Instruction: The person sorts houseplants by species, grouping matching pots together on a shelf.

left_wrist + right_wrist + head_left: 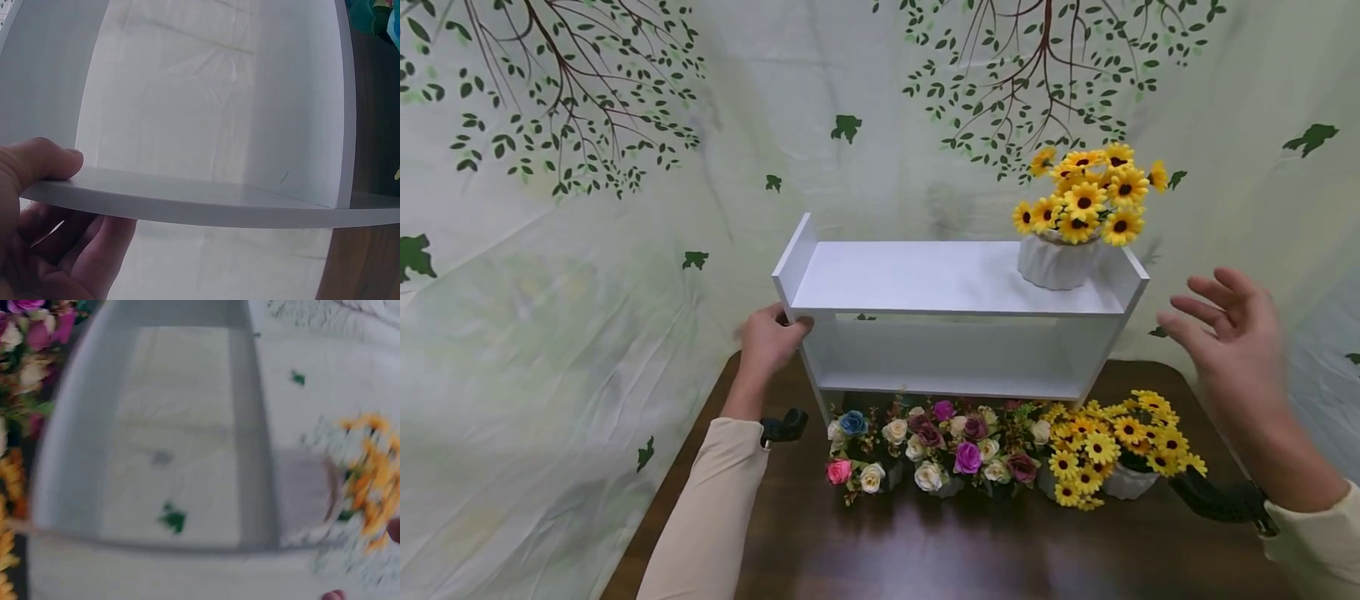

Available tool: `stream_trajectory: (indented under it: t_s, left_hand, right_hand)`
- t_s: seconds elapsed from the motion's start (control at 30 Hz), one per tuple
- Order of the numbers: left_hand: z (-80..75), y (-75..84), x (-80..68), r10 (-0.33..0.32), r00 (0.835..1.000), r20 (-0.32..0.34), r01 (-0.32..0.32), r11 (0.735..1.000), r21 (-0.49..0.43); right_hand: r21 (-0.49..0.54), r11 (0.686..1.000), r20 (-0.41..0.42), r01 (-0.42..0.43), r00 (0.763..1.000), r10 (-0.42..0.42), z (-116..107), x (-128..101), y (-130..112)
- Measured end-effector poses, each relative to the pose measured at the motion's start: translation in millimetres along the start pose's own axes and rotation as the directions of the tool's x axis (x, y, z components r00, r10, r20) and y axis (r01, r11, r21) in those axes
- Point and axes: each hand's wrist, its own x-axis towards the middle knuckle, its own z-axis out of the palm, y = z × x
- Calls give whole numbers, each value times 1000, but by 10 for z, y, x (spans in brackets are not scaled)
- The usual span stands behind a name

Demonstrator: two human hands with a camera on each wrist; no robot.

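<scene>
Standing on a dark wooden table (pixel 925 550), a white shelf unit (pixel 951 279) backs onto a leaf-print curtain (pixel 587 275); no readable writing or labels anywhere. Left hand (pixel 769 337) grips the shelf's left side panel. Left wrist view shows what head view hides: thumb (pixel 44 159) on one face of the panel edge, fingers curled on the other. Right hand (pixel 1228 333) hovers off the shelf's right end, fingers spread and loose, touching nothing. White pot of sunflowers (pixel 1060 260) sits on the top board, right end. More sunflowers (pixel 1112 450) and mixed roses (pixel 936 450) line the table in front. Right wrist view is blurred: shelf interior, sunflowers, fingertips only.
</scene>
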Motion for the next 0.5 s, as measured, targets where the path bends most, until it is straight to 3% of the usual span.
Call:
stream_trajectory:
  t_s: [0.1,0.23,0.3,0.37,0.43,0.5]
  left_hand:
    - [-1,-2,-9,-9,1000,2,9,1000,-9]
    - [-6,3,-18,-19,1000,6,19,1000,6]
    - [-5,10,-13,-16,1000,10,16,1000,14]
    - [-6,21,-11,-12,1000,13,12,1000,17]
    - [-9,26,-9,-16,1000,16,16,1000,17]
    - [-10,26,-10,-22,1000,18,21,1000,18]
  right_hand:
    - [209,974,-156,-88,980,122,-201,28,340]
    - [262,925,-229,-276,913,338,-448,79,812]
    - [174,905,-211,-389,883,420,-560,85,1062]
    - [52,880,-148,-472,868,474,-672,84,1319]
    - [-123,855,-71,-503,864,498,-750,76,1567]
    - [-330,815,52,-475,854,518,-807,60,1803]
